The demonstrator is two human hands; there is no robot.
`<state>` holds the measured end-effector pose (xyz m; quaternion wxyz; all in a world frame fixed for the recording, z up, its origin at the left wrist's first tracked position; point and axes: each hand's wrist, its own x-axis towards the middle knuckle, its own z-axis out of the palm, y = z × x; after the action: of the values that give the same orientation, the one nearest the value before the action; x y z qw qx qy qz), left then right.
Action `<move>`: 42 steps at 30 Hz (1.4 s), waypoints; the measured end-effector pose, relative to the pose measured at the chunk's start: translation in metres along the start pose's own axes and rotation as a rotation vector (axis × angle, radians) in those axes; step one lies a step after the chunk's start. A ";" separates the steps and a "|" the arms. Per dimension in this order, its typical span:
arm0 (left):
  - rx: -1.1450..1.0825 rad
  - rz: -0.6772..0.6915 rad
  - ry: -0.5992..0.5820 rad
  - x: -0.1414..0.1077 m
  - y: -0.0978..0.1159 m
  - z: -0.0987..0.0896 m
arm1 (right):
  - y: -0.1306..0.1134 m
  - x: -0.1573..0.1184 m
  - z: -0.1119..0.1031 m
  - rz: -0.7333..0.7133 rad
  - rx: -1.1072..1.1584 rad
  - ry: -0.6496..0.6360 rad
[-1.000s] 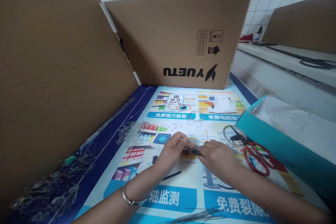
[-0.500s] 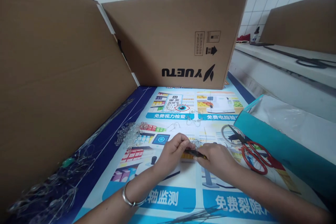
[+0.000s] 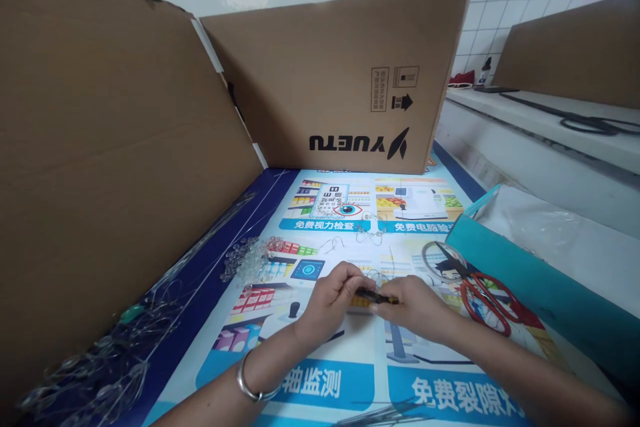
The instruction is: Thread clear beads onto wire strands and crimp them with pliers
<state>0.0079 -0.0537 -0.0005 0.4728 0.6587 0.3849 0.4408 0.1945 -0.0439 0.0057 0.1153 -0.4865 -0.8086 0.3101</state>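
My left hand (image 3: 333, 297), with a silver bangle on its wrist, is closed in a pinch at the middle of the table. Its fingers hold a thin wire (image 3: 377, 276) that curls into a loop just beyond the fingertips. Facing it, my right hand (image 3: 417, 303) is closed around dark pliers (image 3: 373, 295) with a bit of yellow on the handle. The tool's dark end reaches to my left fingers, which hide its tip. Beyond both hands lie a bent wire piece (image 3: 334, 245) and wire pieces strung with clear beads (image 3: 371, 233).
Clear beads (image 3: 247, 260) are heaped on the left. Tangled wire with beads (image 3: 115, 340) lies along the cardboard wall (image 3: 100, 147). Red-handled scissors (image 3: 487, 303) rest over a wire coil (image 3: 429, 260), beside a teal box (image 3: 530, 287). Straight wires (image 3: 380, 413) lie at the near edge.
Both hands stay together at nearly the same spot, and the pliers have turned slightly to lie flatter. The whole view has shifted slightly downward.
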 end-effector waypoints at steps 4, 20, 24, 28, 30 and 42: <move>0.063 0.055 -0.016 -0.002 0.000 0.000 | 0.006 0.000 0.001 0.004 0.113 -0.039; 0.135 0.090 -0.019 -0.003 -0.001 0.001 | 0.006 0.001 0.000 0.016 0.096 -0.071; 0.153 0.044 0.011 -0.003 -0.001 0.003 | 0.002 0.000 0.001 0.005 -0.022 -0.005; 0.177 -0.008 0.100 0.001 -0.001 0.001 | -0.001 -0.001 0.003 -0.010 -0.093 0.039; 0.185 -0.032 0.184 0.007 -0.006 -0.006 | -0.002 -0.001 0.005 -0.016 -0.101 0.070; 0.654 -0.014 0.359 0.038 -0.050 -0.060 | 0.009 0.008 0.000 0.084 0.617 0.324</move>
<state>-0.0415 0.0115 -0.0307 0.1651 0.6846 0.5866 0.3999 0.1971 -0.0340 -0.0007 0.3709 -0.5045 -0.6273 0.4630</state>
